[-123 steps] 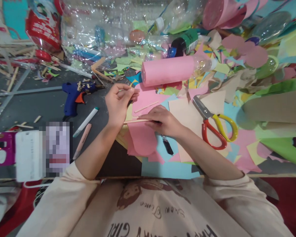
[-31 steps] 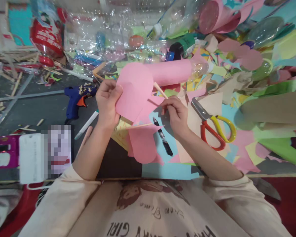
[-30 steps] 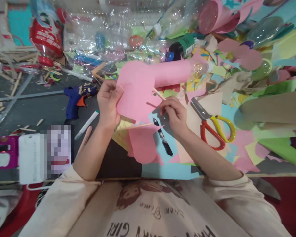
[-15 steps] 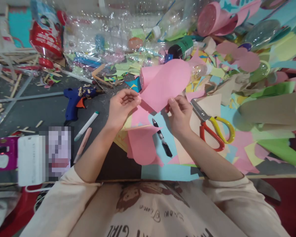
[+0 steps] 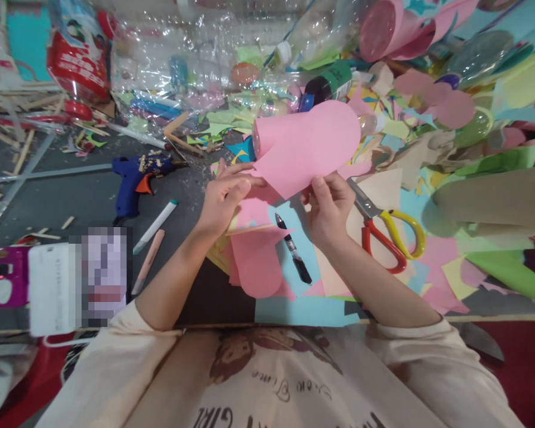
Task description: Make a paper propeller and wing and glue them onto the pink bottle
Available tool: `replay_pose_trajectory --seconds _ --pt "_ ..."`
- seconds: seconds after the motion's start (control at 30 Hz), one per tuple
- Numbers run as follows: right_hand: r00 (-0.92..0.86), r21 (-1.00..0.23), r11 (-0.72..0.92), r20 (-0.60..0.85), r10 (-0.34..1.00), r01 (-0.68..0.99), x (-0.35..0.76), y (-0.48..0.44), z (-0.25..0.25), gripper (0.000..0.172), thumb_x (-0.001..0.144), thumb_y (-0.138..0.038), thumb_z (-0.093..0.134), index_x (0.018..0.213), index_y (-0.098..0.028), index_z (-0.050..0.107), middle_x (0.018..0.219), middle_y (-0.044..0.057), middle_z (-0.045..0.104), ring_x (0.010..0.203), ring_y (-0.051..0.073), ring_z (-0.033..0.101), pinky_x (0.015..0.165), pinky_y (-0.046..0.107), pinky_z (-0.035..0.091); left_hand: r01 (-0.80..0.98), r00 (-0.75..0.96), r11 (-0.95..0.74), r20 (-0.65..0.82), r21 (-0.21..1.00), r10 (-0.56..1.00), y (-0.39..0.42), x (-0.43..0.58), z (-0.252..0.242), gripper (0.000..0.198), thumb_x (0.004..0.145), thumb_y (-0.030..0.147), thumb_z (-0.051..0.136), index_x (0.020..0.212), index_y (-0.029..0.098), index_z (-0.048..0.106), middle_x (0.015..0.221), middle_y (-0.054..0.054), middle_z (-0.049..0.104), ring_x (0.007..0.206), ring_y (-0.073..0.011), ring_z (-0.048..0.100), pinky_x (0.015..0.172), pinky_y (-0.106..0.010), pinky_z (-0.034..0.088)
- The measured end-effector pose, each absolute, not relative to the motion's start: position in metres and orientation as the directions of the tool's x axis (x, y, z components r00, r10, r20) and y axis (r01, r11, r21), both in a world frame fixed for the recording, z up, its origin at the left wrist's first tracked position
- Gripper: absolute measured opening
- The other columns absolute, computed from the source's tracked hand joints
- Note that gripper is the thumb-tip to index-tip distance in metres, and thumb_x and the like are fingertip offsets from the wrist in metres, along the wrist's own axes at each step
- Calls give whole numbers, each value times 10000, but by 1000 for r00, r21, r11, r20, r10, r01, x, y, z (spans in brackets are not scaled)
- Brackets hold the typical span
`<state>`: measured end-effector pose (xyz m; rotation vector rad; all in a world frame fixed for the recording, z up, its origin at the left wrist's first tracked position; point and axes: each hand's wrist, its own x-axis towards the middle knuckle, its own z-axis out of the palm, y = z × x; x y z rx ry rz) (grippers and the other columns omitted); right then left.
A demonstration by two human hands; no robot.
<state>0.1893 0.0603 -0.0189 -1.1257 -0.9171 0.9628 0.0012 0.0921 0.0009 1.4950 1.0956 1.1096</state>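
With our right hand (image 5: 331,205), we are pinching a smooth, round-topped pink paper (image 5: 323,139) by its lower edge, holding it above the desk (image 5: 89,196) and partly over a wrapped bottle (image 5: 267,132). Our left hand (image 5: 223,199) is hanging loosely open near its left corner. Steel scissors (image 5: 369,203) are lying nearby, 1 handle red, 1 yellow.

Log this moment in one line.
right hand: holds pink paper | left hand: open, by the paper's corner | pen: on blue paper | scissors: beside right hand
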Motion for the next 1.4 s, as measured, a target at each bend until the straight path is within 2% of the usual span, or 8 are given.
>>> replay_pose_trajectory --seconds 0.1,0.3,0.43,0.57,0.73,0.93,1.2,1.4 --pt "258 -983 133 98 961 -124 190 59 -19 348 814 -549 674 690 -229 621 584 -63 545 509 80 517 506 239 424 39 192 -130 120 991 974 89 6 0 558 723 755 624 943 252 726 908 -45 734 916 -224 698 825 -369 561" --pt "116 -983 184 184 976 13 190 59 -17 291 892 -511 600 818 -244 689 758 -18 650 632 104 604 613 277 511 141 10 -118 118 983 993 90 12 -10 487 797 683 612 747 200 645 627 9 598 567 -123 576 523 -249 483" --pt "216 -969 247 244 945 11 187 56 -20 264 946 -503 512 1098 -320 624 853 -19 655 559 81 580 547 256 507 164 -152 -165 190 973 970 94 9 -14 505 715 636 735 1023 248 633 942 -15 679 634 -111 612 528 -227 477" --pt "86 -981 192 192 978 11 185 48 -20 373 911 -509 571 1243 -350 517 708 -56 657 514 100 570 491 242 474 221 -9 -186 193 957 981 86 11 0 427 787 642 650 869 225 695 901 -37 705 740 -152 653 578 -241 489" --pt "-102 -978 155 141 985 139 186 43 -16 260 819 -447 702 993 -266 631 701 -42 691 555 108 624 552 250 471 168 196 -102 68 981 978 76 17 10 439 779 656 630 847 229 708 841 -36 695 710 -156 627 609 -268 496" --pt "-166 -999 48 49 985 -8 188 54 -10 437 845 -584 612 642 -197 583 532 -39 567 473 86 491 489 235 395 66 -118 -79 86 995 989 88 15 2 436 824 645 555 689 231 552 770 -31 576 717 -161 554 641 -294 475" --pt "-142 -943 -216 -185 972 -251 185 49 -24 468 726 -658 689 852 -210 645 737 -3 658 689 154 638 638 302 547 103 326 54 -85 993 942 82 21 16 402 816 566 620 644 214 529 611 13 491 543 -120 487 524 -259 434" --pt "-11 -915 -224 -233 972 -335 182 56 -26 422 811 -612 627 730 -199 604 548 -25 582 496 136 587 520 294 537 405 174 -261 206 876 963 94 -5 23 303 918 414 466 692 221 530 799 -43 625 778 -184 606 752 -334 492"
